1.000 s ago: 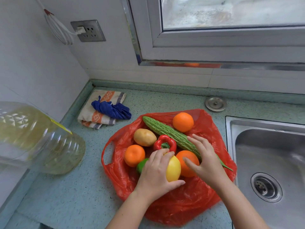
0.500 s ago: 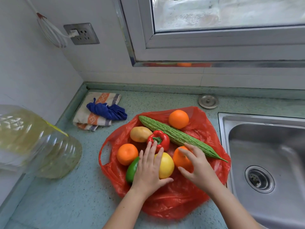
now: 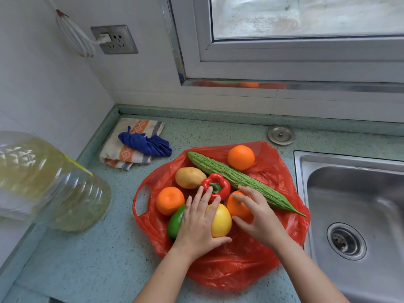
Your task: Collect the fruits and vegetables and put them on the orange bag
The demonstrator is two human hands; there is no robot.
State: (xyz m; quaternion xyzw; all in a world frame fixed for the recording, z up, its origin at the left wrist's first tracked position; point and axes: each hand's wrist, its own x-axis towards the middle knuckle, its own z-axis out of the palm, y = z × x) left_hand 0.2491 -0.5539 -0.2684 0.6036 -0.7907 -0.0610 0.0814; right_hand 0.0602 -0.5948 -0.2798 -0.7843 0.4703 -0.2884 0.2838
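Note:
The orange-red plastic bag [image 3: 240,265] lies spread on the counter with produce on it. A bitter gourd [image 3: 240,180] runs diagonally, an orange [image 3: 241,157] behind it. A potato [image 3: 189,177], a red pepper [image 3: 218,186], a second orange [image 3: 170,200] and a green pepper [image 3: 176,221] lie at the left. My left hand [image 3: 200,226] rests with straight fingers over a yellow fruit [image 3: 222,221], fingertips touching the red pepper. My right hand [image 3: 260,217] lies on a third orange [image 3: 237,209], fingers loosely spread over it.
A steel sink [image 3: 354,206] with a drain sits right of the bag, its plug lid [image 3: 281,134] behind. A folded towel with a blue cloth [image 3: 135,145] lies at the back left. A large oil jug [image 3: 43,182] stands at the left. Wall socket [image 3: 114,39] above.
Both hands slid slightly toward the bag's middle. The left hand's fingers straightened over the yellow fruit and now reach the red pepper. The right hand shifted from the gourd onto the orange.

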